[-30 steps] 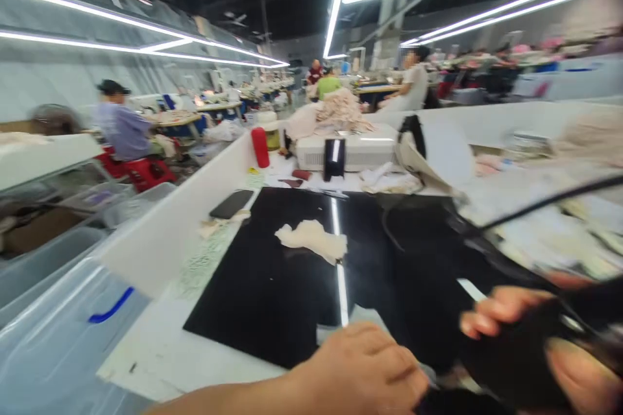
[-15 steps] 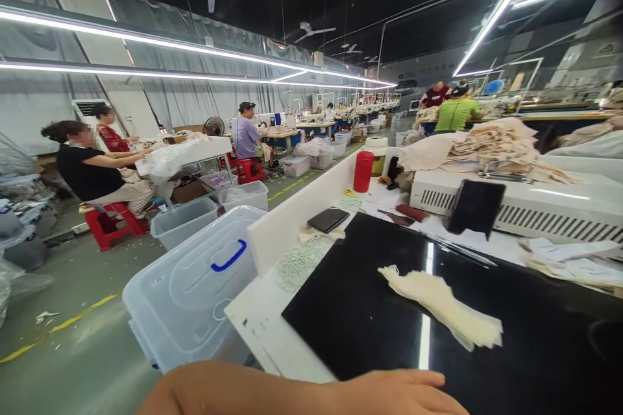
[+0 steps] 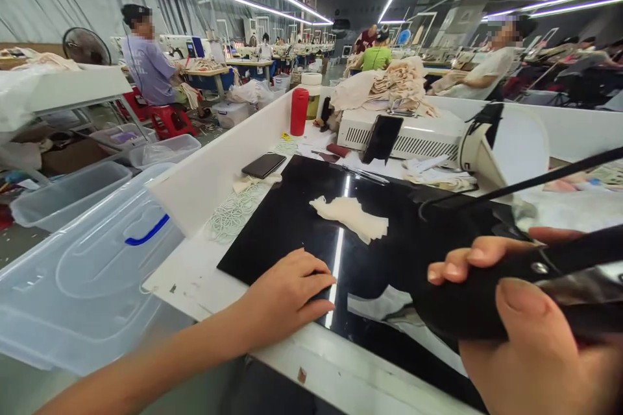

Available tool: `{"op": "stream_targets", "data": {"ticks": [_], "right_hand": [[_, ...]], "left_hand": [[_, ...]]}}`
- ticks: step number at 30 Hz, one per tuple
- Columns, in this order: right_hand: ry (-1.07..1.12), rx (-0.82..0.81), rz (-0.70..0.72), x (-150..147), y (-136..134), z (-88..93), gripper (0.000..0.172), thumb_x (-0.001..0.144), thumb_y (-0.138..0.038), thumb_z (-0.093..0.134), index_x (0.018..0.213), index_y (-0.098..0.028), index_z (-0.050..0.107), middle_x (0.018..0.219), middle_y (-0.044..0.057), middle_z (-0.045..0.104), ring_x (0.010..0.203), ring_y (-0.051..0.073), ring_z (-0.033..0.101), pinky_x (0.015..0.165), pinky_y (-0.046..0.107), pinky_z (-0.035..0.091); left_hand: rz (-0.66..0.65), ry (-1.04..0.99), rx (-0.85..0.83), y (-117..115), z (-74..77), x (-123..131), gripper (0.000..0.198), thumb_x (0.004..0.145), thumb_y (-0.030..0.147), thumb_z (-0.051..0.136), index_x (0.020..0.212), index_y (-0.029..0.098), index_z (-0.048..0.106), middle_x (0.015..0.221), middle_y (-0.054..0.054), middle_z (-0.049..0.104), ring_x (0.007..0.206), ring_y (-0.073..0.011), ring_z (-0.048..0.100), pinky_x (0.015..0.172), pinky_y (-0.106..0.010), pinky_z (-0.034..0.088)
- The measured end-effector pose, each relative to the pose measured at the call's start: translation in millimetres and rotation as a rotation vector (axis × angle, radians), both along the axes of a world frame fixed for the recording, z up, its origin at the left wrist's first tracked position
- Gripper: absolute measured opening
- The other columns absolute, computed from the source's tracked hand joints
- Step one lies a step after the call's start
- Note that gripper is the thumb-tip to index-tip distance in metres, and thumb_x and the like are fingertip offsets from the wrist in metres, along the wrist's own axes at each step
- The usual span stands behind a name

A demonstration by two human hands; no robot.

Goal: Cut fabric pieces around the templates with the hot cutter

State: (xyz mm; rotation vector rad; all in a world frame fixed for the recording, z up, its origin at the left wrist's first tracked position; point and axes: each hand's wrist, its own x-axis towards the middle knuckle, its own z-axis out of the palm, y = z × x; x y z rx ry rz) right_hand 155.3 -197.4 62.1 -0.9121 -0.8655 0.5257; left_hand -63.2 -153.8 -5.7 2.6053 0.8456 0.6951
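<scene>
The cream fabric (image 3: 353,215) on the black board (image 3: 272,233), far of the parted fingers of the left hand (image 3: 285,298), could be knocked askew if the black tool (image 3: 455,311) gripped by the right hand (image 3: 540,353) is swung left.

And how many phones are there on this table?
2. A flat phone lies to the left of the black board, and a tilted phone stands in front of the white slotted box. Others could be hidden from view.

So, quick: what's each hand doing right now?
Left hand: open, palm down, nothing visibly held.
Right hand: closed around a black object, type unclear.
</scene>
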Motion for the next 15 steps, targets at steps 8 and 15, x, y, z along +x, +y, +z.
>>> {"op": "stream_targets", "data": {"ticks": [8, 15], "right_hand": [[0.077, -0.027, -0.007, -17, 9, 2.7, 0.043, 0.068, -0.027, 0.085, 0.105, -0.029, 0.062, 0.079, -0.003, 0.062, 0.064, 0.02, 0.058, 0.06, 0.039, 0.054], [0.037, 0.006, 0.004, -18, 10, -4.3, 0.04, 0.075, -0.03, 0.084, 0.108, -0.029, 0.06, 0.08, -0.003, 0.062, 0.067, 0.02, 0.06, 0.061, 0.038, 0.053]], "left_hand": [[-0.065, 0.0, 0.001, 2, -2.8, 32, 0.028, 0.09, 0.032, 0.075, 0.114, 0.017, 0.069, 0.114, -0.006, 0.066, 0.107, -0.0208, 0.06, 0.105, -0.039, 0.048], [-0.016, -0.053, -0.11, -2, -3.7, 35, 0.006, 0.09, 0.021, 0.073, 0.094, 0.018, 0.069, 0.111, -0.003, 0.066, 0.105, -0.02, 0.061, 0.099, -0.036, 0.049]]}}
